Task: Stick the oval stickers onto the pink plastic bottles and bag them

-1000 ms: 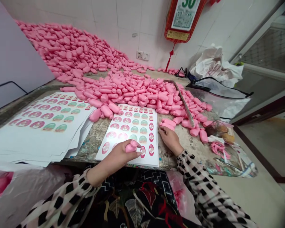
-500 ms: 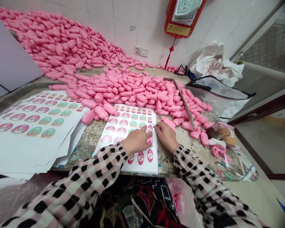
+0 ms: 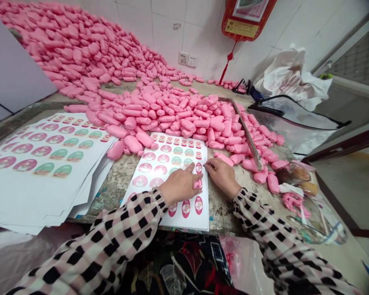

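A sheet of printed stickers (image 3: 184,219) lies in front of me, with pink round, green and pink oval labels on it. My left hand (image 3: 180,184) rests on the sheet, its index finger stretched towards an oval sticker (image 3: 199,168). The other fingers curl round a small pink plastic bottle (image 3: 198,184); only its end shows. At the sheet's right edge my right hand (image 3: 221,176) is closed in a pinch beside that oval sticker. Whatever sits between its fingertips is too small to make out.
Many pink bottles (image 3: 172,116) are heaped behind the sheet and up the wall. A stack of sticker sheets (image 3: 33,196) lies left. A thin strip (image 3: 247,135) leans across the bottles at right. A clear zip bag (image 3: 295,119) and clutter lie farther right.
My left hand has moved forward and right over the sheet with the bottle, its index finger now extended. My right hand has come to the sheet's edge and pinches there.
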Demonstrator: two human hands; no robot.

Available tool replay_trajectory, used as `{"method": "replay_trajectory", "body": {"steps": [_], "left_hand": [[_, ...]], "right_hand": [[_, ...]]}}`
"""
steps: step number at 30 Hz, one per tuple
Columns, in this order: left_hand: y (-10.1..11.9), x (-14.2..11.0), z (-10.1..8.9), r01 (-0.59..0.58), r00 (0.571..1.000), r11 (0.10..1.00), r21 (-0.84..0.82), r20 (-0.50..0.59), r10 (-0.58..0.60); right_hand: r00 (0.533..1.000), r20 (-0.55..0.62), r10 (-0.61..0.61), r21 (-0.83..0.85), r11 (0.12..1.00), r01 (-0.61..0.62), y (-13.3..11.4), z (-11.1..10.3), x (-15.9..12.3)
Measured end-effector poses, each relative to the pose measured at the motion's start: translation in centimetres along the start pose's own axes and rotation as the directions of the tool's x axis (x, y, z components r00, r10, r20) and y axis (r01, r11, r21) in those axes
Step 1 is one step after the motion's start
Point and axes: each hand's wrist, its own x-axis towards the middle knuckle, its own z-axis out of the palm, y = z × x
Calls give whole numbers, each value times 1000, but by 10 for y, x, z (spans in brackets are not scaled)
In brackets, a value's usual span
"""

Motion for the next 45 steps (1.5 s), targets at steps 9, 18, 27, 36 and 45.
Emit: {"method": "replay_trajectory", "body": {"steps": [9,18,27,36,45], "left_hand": [[1,0,-2,15,999,996,-85,31,-12],[-3,9,-7,17,989,993,-119,149,1],[2,14,-21,32,974,991,-131,228,-1],[1,15,-18,24,979,990,-139,203,5],[0,-10,-5,-53,999,985,-165,-10,52]], "right_hand": [[998,42,42,45,998,-44,-1,0,-1],[979,44,201,180,962,-205,-11,6,-7],[975,26,220,23,975,-220,-21,-2,1],[974,-37,225,-26,974,-226,-36,-10,2],[935,-136,328,369,893,-260,-18,-23,-10]]}}
